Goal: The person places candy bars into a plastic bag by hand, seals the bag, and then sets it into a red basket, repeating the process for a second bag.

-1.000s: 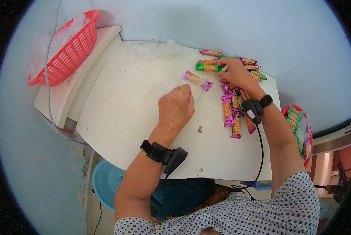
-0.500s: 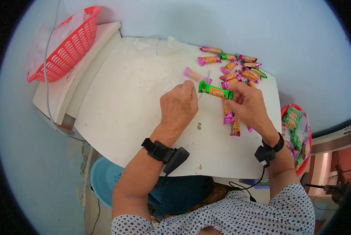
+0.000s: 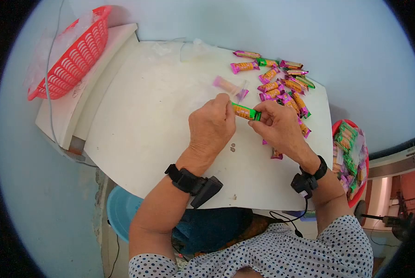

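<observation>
My right hand (image 3: 281,125) pinches one end of a green-wrapped snack bar (image 3: 246,112) between thumb and fingers. The bar's other end reaches the fingertips of my left hand (image 3: 212,123), which is closed on what appears to be a clear plastic bag (image 3: 241,89); most of that bag is hard to make out. Just beyond my left hand, a pink-ended snack bar (image 3: 228,86) looks pale, as if seen through the plastic. Several pink- and green-wrapped bars (image 3: 269,74) lie scattered beyond and beside my right hand, some partly covered by it.
The white table (image 3: 138,116) meets the wall at its far side. More clear plastic (image 3: 196,50) lies at its back edge. A red basket (image 3: 75,58) holding plastic bags stands on a ledge at left. At right is a red container (image 3: 351,125) of wrapped bars; a blue basin (image 3: 124,208) sits below.
My right hand has moved left and slightly down with the green bar, bringing its far end against my left fingertips. My left hand stays almost in place.
</observation>
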`<state>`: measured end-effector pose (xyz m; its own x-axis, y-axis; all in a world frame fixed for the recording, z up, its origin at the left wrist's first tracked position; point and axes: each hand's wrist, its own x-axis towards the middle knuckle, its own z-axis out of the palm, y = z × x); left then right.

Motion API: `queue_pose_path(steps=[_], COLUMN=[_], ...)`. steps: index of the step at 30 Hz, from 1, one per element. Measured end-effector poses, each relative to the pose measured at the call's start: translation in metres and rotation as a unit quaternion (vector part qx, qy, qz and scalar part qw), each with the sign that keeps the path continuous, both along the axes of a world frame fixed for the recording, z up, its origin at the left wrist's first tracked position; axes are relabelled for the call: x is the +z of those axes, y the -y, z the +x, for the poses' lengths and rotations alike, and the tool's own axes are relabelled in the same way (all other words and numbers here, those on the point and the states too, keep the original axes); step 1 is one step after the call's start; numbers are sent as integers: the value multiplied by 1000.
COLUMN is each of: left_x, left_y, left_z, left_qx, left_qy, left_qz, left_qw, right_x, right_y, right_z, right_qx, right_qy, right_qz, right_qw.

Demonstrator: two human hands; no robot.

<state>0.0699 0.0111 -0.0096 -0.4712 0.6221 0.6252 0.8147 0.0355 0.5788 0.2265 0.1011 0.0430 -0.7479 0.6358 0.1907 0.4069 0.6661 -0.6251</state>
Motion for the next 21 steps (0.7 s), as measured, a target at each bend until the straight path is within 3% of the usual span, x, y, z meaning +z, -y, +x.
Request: queue_pose_path(steps=[8, 11, 14, 17, 21], left_x=[2, 4, 4, 7, 5], left_y=[-1, 1, 3, 5, 4], left_z=[-1, 1, 5, 11, 16], left_qx=[-16, -22, -47, -62, -84], left_qy=[11, 10, 8, 31, 55], left_qz=[47, 50, 32, 13, 23], left_qw=[999, 998, 998, 997, 995], right_x=[-1, 2, 19, 8, -11], right_y=[-10, -9, 3, 5, 5], right_z=[12, 12, 6, 2, -3], right_qx=[6, 13, -15, -19, -7], right_qy=[96, 96, 49, -1, -81], right_qz=[146, 147, -31, -38, -132], right_qw=[985, 984, 998, 999, 988])
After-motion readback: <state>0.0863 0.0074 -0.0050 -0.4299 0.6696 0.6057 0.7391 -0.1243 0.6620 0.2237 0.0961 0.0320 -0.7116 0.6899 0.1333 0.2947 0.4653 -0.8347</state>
